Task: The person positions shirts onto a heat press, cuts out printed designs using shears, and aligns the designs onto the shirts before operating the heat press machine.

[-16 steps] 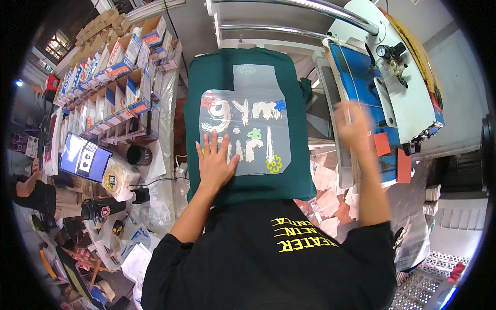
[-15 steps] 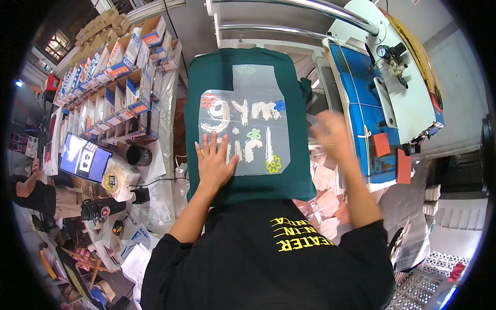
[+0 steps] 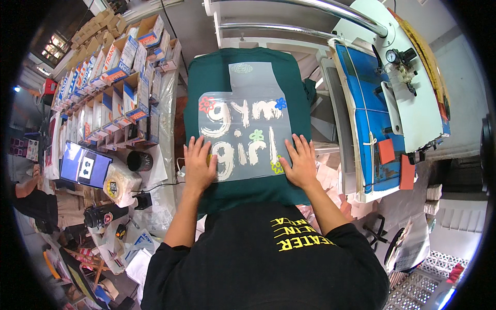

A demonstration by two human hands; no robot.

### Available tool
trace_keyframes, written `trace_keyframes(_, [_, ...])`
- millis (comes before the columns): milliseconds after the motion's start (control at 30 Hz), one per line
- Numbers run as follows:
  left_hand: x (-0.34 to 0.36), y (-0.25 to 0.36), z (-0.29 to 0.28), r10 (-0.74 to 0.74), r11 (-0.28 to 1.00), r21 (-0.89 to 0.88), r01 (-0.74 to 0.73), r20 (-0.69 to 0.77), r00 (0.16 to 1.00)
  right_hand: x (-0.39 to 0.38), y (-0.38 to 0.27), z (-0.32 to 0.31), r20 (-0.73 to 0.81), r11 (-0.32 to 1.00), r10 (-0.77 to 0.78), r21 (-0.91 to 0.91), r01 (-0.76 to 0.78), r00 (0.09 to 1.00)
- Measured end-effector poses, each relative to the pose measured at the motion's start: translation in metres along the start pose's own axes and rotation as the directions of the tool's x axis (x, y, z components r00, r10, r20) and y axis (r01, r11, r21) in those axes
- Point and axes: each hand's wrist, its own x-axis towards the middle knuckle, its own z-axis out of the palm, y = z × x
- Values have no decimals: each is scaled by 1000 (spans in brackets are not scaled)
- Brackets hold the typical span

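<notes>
A dark green shirt (image 3: 248, 192) lies spread flat in front of me. On it rests a clear grey film (image 3: 219, 111) printed with white brush-style lettering and small red, blue, green and yellow flowers. A narrower strip of film, with a faint round emblem, reaches up toward the shirt's far end. My left hand (image 3: 199, 168) lies flat at the film's lower left edge, fingers extended. At the lower right edge my right hand (image 3: 301, 164) is also flat, fingers spread, its thumb by the yellow-green flower. Neither hand grips anything.
A press with a blue panel (image 3: 368, 126) and a pressure gauge (image 3: 392, 56) stands close on the right, below thick metal bars (image 3: 305, 10). At left are stacked cardboard bins (image 3: 121, 103), a tablet (image 3: 85, 164), a dark mug (image 3: 139, 161) and another person (image 3: 36, 201).
My right hand has come in from the press side onto the film's right edge. My left hand has slid left off the lettering. The blue-panelled press part sits slightly farther right.
</notes>
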Motion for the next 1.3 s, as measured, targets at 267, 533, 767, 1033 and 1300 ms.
trace_keyframes(267, [8, -13, -9, 29, 998, -56, -30, -20, 999, 2, -1, -2, -9, 999, -30, -11, 30, 1000])
trace_keyframes(533, [198, 32, 68, 418, 908, 47, -417, -5, 909, 9, -6, -9, -3, 1000, -25, 4, 25, 1000])
trace_keyframes(767, [284, 31, 103, 193, 973, 117, -201, 81, 978, 7, -4, -9, 19, 999, 32, 7, -32, 999])
trace_keyframes(1033, [306, 2, 107, 134, 991, -43, -129, 124, 983, 9, -5, -12, 7, 1000, 21, 14, -22, 1000])
trace_keyframes(1300, [226, -38, 54, 92, 969, -211, -133, -193, 977, 7, -2, -8, 4, 1000, 28, -10, -28, 1000])
